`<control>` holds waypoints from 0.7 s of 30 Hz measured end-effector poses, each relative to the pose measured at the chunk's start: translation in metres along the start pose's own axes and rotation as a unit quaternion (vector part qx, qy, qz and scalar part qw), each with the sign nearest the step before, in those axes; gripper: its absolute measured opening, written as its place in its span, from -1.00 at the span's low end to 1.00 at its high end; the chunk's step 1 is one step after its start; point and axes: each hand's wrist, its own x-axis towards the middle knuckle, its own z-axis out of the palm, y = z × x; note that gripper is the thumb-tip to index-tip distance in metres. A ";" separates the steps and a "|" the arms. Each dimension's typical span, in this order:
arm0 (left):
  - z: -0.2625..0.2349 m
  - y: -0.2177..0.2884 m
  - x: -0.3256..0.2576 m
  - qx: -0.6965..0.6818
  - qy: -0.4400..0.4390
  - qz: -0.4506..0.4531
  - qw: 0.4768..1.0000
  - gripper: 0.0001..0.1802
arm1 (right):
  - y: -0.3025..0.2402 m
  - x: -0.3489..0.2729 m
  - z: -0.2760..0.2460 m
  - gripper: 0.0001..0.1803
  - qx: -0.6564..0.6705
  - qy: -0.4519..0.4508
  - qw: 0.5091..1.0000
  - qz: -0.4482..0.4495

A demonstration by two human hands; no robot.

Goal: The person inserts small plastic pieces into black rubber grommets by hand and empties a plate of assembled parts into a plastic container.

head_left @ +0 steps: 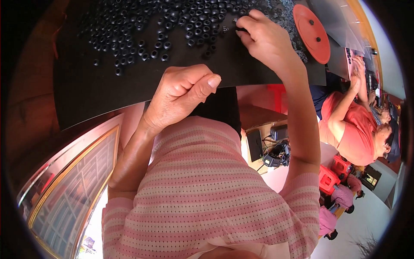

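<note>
My left hand [185, 93] is closed in a fist at the front edge of the black work surface [194, 77]. The thumb lies along the curled fingers, and whatever may be inside is hidden. Many small, shiny black ring-shaped pieces [125, 43] lie loose across the far side of the surface. My right hand [265, 39] is over the surface to their right, fingers bent and thumb and forefinger drawn together. Anything between those fingertips is too small to make out. Beside that hand spreads a heap of tiny grey, curly pieces [297, 43].
A round orange-red lid or tray [311, 32] with two black pieces on it sits at the right. Below the table edge are cables and black adapters [276, 153]. Another person in a coral shirt [353, 129] works at the right, near red stools [330, 179].
</note>
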 end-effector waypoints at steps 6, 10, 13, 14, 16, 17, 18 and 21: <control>-0.001 -0.002 0.000 0.010 0.000 0.004 1.000 -0.68 | -0.008 0.005 0.006 -0.88 0.026 0.025 0.998 -0.050; 0.000 -0.002 0.000 0.003 0.005 -0.001 1.000 -0.67 | -0.007 0.007 0.008 -0.88 -0.010 0.010 0.999 -0.048; 0.001 -0.003 0.000 0.007 0.010 0.008 1.000 -0.67 | -0.006 0.003 0.005 -0.88 0.021 0.025 0.999 -0.041; 0.001 -0.003 0.000 0.008 0.011 0.008 1.000 -0.67 | -0.007 0.002 0.004 -0.89 0.036 0.039 0.998 -0.036; 0.001 -0.002 0.000 0.021 0.003 -0.012 1.000 -0.66 | -0.008 0.000 0.004 -0.90 0.050 0.055 0.997 -0.028; 0.001 -0.002 -0.001 0.022 0.001 -0.012 1.000 -0.66 | -0.009 0.002 0.005 -0.91 0.051 0.048 0.997 -0.041; 0.002 -0.001 -0.001 0.015 0.006 -0.014 1.000 -0.66 | -0.010 0.003 0.006 -0.91 0.052 0.041 0.996 -0.054; 0.001 -0.003 -0.001 0.009 0.006 -0.024 1.000 -0.65 | -0.009 0.009 0.012 -0.86 -0.002 0.011 0.999 -0.044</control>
